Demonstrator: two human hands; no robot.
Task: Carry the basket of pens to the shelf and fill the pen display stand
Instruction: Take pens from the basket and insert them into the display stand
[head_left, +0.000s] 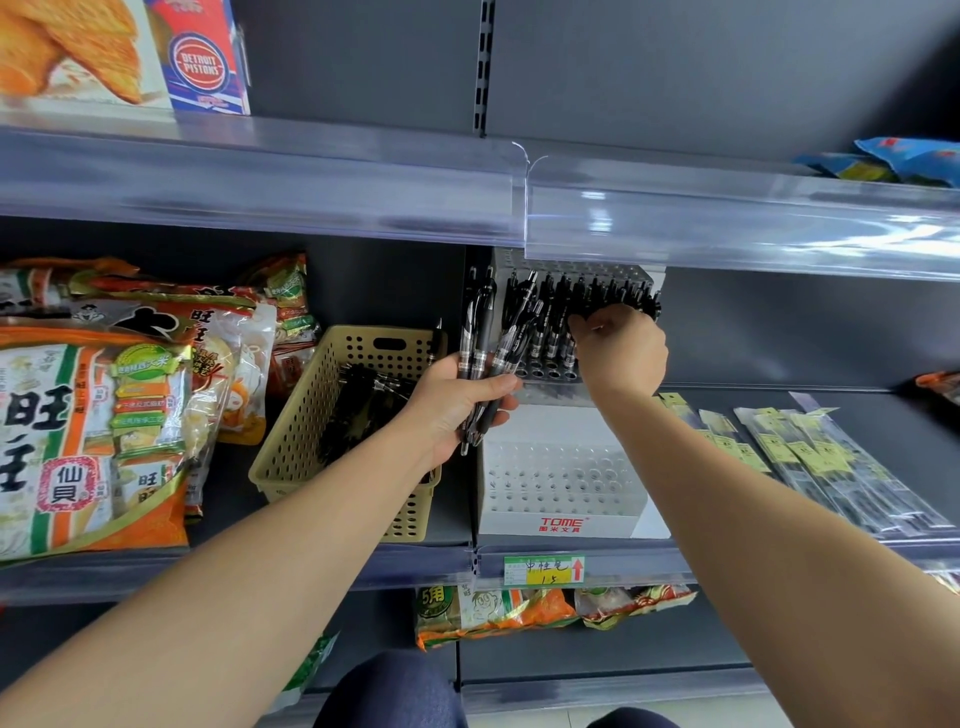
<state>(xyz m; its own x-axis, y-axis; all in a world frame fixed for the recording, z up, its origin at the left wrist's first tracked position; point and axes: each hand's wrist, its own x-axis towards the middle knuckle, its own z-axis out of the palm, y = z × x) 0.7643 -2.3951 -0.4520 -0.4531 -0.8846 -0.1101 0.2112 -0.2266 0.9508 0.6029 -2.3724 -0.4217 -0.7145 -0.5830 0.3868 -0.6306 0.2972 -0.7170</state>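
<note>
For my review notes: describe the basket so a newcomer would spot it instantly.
On the middle shelf, between the orange snack bags on the left and the white pen display stand, sits the basket. It alone is beige perforated plastic, with black pens lying inside.

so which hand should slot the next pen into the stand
Right, probably. The right hand is at the filled upper rows of the stand, while the left hand grips the spare pens.
</note>
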